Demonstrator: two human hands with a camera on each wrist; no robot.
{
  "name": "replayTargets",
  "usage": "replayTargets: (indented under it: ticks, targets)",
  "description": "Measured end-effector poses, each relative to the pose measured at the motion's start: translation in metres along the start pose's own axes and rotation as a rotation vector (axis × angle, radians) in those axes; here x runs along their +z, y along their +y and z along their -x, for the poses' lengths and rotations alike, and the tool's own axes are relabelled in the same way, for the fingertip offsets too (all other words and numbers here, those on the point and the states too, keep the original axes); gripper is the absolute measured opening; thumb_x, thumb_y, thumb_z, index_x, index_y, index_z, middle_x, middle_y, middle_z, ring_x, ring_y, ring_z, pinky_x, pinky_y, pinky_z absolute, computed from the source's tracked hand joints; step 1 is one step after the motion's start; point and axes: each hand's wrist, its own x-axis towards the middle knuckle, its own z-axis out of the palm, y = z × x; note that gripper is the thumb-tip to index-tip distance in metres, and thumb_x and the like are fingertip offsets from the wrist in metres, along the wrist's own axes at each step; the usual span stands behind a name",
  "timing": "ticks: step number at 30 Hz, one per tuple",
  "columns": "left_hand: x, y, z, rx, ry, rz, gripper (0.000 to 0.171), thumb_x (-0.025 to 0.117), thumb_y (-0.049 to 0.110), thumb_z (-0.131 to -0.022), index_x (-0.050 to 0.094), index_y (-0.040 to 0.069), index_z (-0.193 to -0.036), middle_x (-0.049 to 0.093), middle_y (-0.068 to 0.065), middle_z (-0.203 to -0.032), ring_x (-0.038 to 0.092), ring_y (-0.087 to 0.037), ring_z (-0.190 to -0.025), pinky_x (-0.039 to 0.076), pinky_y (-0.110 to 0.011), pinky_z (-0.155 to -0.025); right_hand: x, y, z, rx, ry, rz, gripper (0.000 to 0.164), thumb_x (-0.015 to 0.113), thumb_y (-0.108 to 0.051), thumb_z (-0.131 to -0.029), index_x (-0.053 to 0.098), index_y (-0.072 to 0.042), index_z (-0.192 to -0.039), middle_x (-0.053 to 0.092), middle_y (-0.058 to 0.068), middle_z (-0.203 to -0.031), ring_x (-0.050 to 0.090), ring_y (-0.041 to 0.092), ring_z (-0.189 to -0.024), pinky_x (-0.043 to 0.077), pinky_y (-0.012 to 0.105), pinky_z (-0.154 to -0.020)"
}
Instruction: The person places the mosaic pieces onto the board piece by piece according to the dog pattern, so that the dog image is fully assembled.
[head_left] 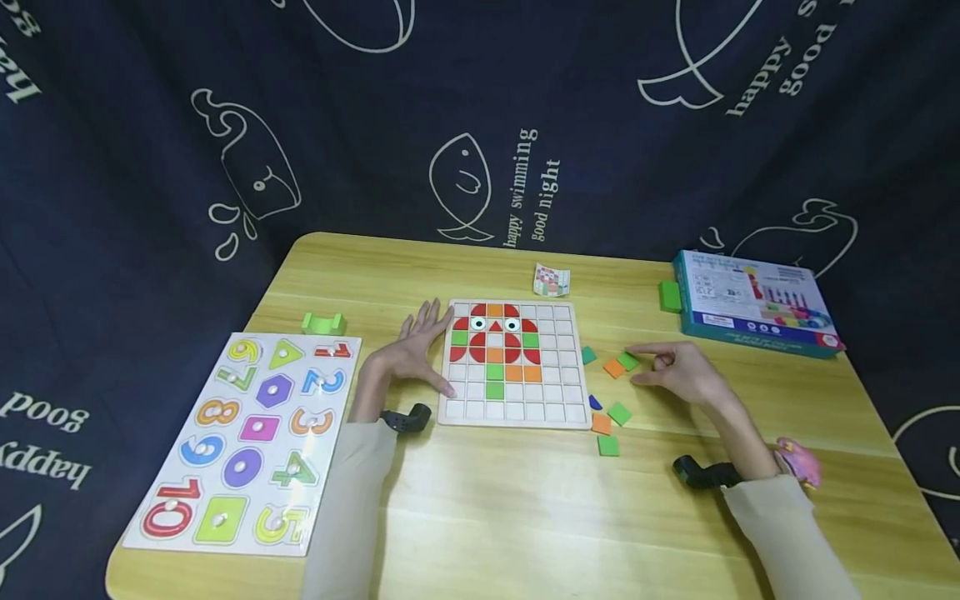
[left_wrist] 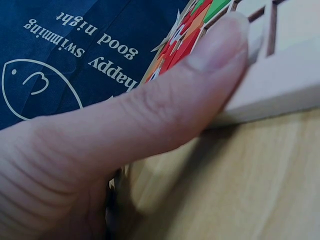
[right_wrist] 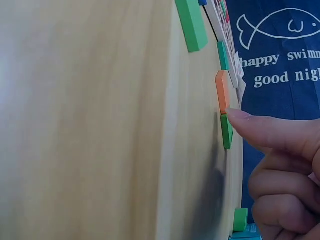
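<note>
A square wooden grid board [head_left: 555, 414] lies mid-table, with red, green, orange and white tiles forming an owl-like picture in it. My left hand [head_left: 408, 354] has its fingers spread along the board's left side. In the left wrist view, the thumb [left_wrist: 220, 50] rests on the board's edge. To the right of the board, my right hand [head_left: 684, 372] hovers at a green square tile [head_left: 628, 361], index finger and thumb extended and apart, other fingers curled. An orange tile [head_left: 614, 368] lies against that green one. Whether a fingertip touches either tile, I cannot tell.
More loose tiles, such as a green tile [head_left: 608, 446] and a dark blue piece [head_left: 595, 402], lie right of the board. A number puzzle [head_left: 255, 400] is at the left, a picture card [head_left: 552, 281] behind the board, a box [head_left: 757, 304] at the back right.
</note>
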Motion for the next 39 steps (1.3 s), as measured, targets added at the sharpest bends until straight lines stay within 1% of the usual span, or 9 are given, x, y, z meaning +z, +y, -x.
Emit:
replayTargets:
  ticks: [7,14,20,22,24,28,32,35,39]
  targets:
    - [0.001,-0.002,-0.001,0.004,0.003,-0.012,0.143,0.09,0.053,-0.051,-0.001,0.02,-0.156,-0.02,-0.009,-0.162,-0.022,-0.027,-0.149,-0.012,-0.05,-0.122,0.002,0.0,-0.007,0.051,0.02,0.021,0.04,0.077,-0.021,-0.08,0.069,-0.009,-0.118,0.034,-0.003,-0.06,0.033,0.012,-0.055,0.024,0.026,-0.05]
    - [0.0,-0.001,-0.001,-0.005,0.0,-0.016,0.144,0.091,0.054,-0.05,0.0,0.021,-0.156,-0.02,-0.008,-0.162,-0.022,-0.026,-0.149,-0.012,-0.049,-0.123,0.001,0.006,-0.004,0.082,0.037,0.035,0.04,0.08,-0.026,-0.078,0.069,-0.007,-0.112,0.036,-0.005,-0.058,0.033,0.012,-0.052,0.025,0.025,-0.05]
    - [0.0,-0.002,-0.001,-0.009,-0.002,-0.017,0.144,0.091,0.054,-0.05,-0.001,0.021,-0.156,-0.02,-0.008,-0.162,-0.023,-0.027,-0.149,-0.012,-0.05,-0.123,0.006,-0.001,0.002,0.052,0.068,0.111,0.034,0.074,-0.025,-0.084,0.066,-0.004,-0.11,0.042,-0.002,-0.061,0.037,0.014,-0.056,0.028,0.025,-0.049]
    - [0.0,-0.002,-0.001,-0.009,-0.001,-0.018,0.144,0.09,0.055,-0.05,-0.001,0.022,-0.156,-0.02,-0.008,-0.162,-0.023,-0.026,-0.149,-0.012,-0.05,-0.123,0.01,-0.008,0.004,0.032,0.082,0.13,0.035,0.073,-0.026,-0.085,0.065,-0.003,-0.11,0.045,0.0,-0.064,0.039,0.014,-0.057,0.029,0.025,-0.049]
    - [0.001,-0.002,-0.001,-0.014,-0.001,-0.021,0.145,0.09,0.055,-0.049,-0.001,0.022,-0.156,-0.02,-0.007,-0.162,-0.023,-0.026,-0.149,-0.012,-0.049,-0.123,0.015,-0.018,0.007,0.007,0.078,0.118,0.034,0.073,-0.027,-0.086,0.065,-0.005,-0.111,0.047,0.001,-0.066,0.04,0.014,-0.058,0.03,0.024,-0.048]
    - [0.001,-0.002,-0.001,-0.03,-0.007,-0.02,0.145,0.09,0.056,-0.049,-0.002,0.024,-0.156,-0.021,-0.005,-0.162,-0.024,-0.023,-0.149,-0.012,-0.047,-0.123,0.039,-0.05,0.011,-0.033,0.0,0.015,0.031,0.075,-0.029,-0.083,0.067,-0.012,-0.108,0.045,0.001,-0.066,0.04,0.015,-0.058,0.03,0.023,-0.046]
    - [0.001,-0.002,-0.001,-0.033,-0.009,-0.013,0.144,0.09,0.056,-0.05,-0.001,0.024,-0.156,-0.021,-0.005,-0.162,-0.024,-0.022,-0.149,-0.012,-0.046,-0.123,0.077,-0.085,0.015,-0.064,-0.095,-0.081,0.027,0.08,-0.026,-0.078,0.068,-0.015,-0.099,0.039,-0.002,-0.061,0.035,0.013,-0.053,0.029,0.022,-0.045]
    - [0.001,-0.001,-0.002,-0.03,-0.007,-0.011,0.144,0.09,0.056,-0.049,-0.001,0.024,-0.156,-0.02,-0.006,-0.162,-0.023,-0.023,-0.149,-0.012,-0.046,-0.123,0.106,-0.105,0.017,-0.118,-0.127,-0.087,0.026,0.084,-0.023,-0.074,0.069,-0.014,-0.093,0.037,-0.003,-0.056,0.032,0.011,-0.051,0.028,0.021,-0.046]
    - [0.001,0.0,-0.001,-0.027,-0.004,-0.019,0.145,0.09,0.056,-0.048,-0.001,0.022,-0.156,-0.02,-0.007,-0.162,-0.023,-0.024,-0.149,-0.012,-0.048,-0.123,0.13,-0.121,0.015,-0.181,-0.108,-0.044,0.027,0.087,-0.022,-0.069,0.071,-0.012,-0.088,0.039,-0.004,-0.054,0.034,0.01,-0.053,0.03,0.021,-0.049]
